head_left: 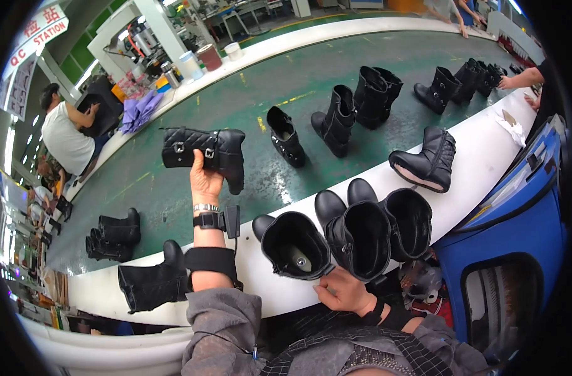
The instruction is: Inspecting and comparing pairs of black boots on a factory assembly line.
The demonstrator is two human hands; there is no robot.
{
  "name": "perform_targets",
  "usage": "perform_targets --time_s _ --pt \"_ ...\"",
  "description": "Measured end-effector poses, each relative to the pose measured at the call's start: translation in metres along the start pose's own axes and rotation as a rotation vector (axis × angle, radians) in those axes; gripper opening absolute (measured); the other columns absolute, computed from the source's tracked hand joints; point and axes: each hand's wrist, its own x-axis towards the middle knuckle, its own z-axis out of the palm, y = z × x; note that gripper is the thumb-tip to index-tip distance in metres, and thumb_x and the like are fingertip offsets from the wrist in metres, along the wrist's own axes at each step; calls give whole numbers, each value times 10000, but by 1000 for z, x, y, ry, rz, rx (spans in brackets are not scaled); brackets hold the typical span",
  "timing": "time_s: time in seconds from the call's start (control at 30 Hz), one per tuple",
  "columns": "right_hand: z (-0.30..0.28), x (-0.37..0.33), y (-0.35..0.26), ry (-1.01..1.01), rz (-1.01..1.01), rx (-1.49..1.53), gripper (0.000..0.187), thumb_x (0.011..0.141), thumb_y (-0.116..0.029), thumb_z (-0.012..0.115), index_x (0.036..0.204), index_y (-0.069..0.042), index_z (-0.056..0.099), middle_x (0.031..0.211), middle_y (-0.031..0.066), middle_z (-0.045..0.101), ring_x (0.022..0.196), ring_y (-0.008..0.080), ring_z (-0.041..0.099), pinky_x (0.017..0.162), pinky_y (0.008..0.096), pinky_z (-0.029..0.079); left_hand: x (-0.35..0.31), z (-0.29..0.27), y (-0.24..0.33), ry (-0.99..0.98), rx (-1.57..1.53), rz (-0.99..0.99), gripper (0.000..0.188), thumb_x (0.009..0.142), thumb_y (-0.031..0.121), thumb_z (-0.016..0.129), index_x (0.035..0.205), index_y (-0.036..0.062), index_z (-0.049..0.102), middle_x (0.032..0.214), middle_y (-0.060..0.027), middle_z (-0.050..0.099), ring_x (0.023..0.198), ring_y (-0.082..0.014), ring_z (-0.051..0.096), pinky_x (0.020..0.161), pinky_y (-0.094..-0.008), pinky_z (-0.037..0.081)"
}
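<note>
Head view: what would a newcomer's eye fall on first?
Probably the black boot, held sideways by the left grip over the green belt, left of centre. Next come three open-topped boots standing on the white ledge beside the right grip, then the bulky blue casing at lower right.

The bench is white; beyond it lie a dark green surface with yellow marks and a black quilted boot with silver buckles.
</note>
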Motion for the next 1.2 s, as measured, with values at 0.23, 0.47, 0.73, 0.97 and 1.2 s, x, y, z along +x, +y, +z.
perform_targets --time_s 0.23,0.47,0.73,0.97,1.2 --pt "6 -5 8 82 -57 -20 132 755 -107 707 678 -53 614 648 74 605 576 238 594 537 313 469 -91 32 27 -169 -118 141 746 753 734 607 1006 33 625 943 -124 668 859 -311 643 823 -455 535" --pt "1 -8 8 80 -73 5 140 763 -113 703 680 -57 604 652 72 616 604 258 602 568 336 485 -113 42 15 -165 -153 101 852 711 824 549 950 10 635 850 -165 665 779 -329 637 776 -454 537" --pt "-4 -9 2 48 -16 88 127 778 -117 699 700 -55 620 670 84 623 625 240 615 583 323 492 -137 70 18 19 -288 178 551 897 587 551 1136 97 632 1107 -88 672 1007 -290 633 903 -447 516" --pt "-61 22 -88 90 -417 210 569 776 -124 749 1269 29 510 1257 168 570 1154 331 568 988 387 443 -177 141 62 -167 -134 266 626 846 550 641 1255 91 524 1206 -105 585 1117 -273 573 1015 -439 456" --pt "-97 98 -158 94 -404 137 1247 724 -404 829 1512 24 -38 1583 213 91 1444 335 216 1121 430 278 -224 274 57 -585 -280 45 645 994 415 462 1479 23 299 1510 -186 345 1402 -335 321 1197 -492 158"
